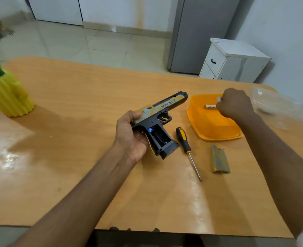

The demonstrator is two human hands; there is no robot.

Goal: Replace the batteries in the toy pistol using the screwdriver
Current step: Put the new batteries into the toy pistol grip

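My left hand [129, 138] grips the black-and-yellow toy pistol [162, 113] by its rear, held on its side just above the table. Its grip compartment [158, 135] is open, with a blue-tipped battery inside. My right hand [234, 104] is over the orange tray [213, 125], fingers closed around a small whitish object that looks like a battery. A white-and-gold battery [210, 106] lies in the tray beside that hand. The yellow-and-black screwdriver [187, 148] lies on the table right of the pistol. The tan compartment cover [219, 160] lies further right.
A yellow ribbed plant pot [8, 97] stands at the table's left. A clear plastic lid [278, 107] lies at the far right, behind the tray. The wooden table [76, 122] ends near me at the bottom. A white cabinet [232, 61] stands beyond it.
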